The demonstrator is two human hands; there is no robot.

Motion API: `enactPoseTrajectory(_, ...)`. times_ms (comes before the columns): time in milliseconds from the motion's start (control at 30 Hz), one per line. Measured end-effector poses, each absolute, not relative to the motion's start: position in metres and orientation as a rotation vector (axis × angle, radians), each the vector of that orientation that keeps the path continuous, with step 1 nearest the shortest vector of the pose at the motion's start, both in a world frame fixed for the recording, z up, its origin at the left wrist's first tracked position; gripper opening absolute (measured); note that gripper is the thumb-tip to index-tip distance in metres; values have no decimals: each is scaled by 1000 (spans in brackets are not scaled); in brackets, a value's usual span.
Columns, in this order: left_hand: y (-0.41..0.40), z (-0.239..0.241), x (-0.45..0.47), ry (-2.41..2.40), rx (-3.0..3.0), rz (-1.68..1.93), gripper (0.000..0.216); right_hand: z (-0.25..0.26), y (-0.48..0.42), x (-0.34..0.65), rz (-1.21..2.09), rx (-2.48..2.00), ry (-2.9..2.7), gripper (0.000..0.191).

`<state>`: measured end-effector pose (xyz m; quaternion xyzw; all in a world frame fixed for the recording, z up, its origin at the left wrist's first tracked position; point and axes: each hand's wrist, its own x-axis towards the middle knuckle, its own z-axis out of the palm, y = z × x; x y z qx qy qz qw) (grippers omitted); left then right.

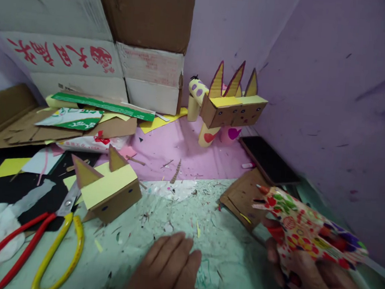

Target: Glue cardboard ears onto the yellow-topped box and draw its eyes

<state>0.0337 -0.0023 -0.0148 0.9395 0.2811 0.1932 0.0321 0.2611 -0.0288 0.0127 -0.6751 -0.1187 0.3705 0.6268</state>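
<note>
My right hand (316, 272) is wrapped round the grip of a flower-patterned hot glue gun (306, 226), its nozzle pointing left over a brown piece of cardboard (242, 194). Palm down on the pale green cover (159, 218), my left hand (171, 268) lies with fingers stretched forward and holds nothing visible. Left of it sits a small cardboard box (110, 191) with a yellow paper top, two pointed ears and dark dots on its side. Scissors (61, 218) with red and yellow handles lie beside that box, blades partly hidden behind it.
At the back stands a cardboard animal (232, 114) with pointed spikes, on paper-tube legs. A phone (268, 158) lies against the right wall. Folded cardboard and paper pieces (76, 121) pile up at left, under a large white carton (75, 58). Small scraps litter the cover.
</note>
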Motion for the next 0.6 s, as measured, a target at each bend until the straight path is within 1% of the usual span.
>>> enactPoseTrajectory(67,11,-14,49,920,2960,582,39,9,-31,264,866,-1521,-326,42)
enactPoseTrajectory(167,26,-8,71,1080,2892,473,49,1,-34,271,869,-1504,-396,37)
enactPoseTrajectory(333,36,-11,91,1098,2739,102,58,-7,-38,275,838,-1444,-432,33)
enactPoseTrajectory(433,35,-20,89,1045,2763,65,60,-8,-39,275,786,-1467,-422,33)
enactPoseTrajectory(600,31,-36,81,937,2904,123,60,-15,-40,279,804,-1536,-415,38)
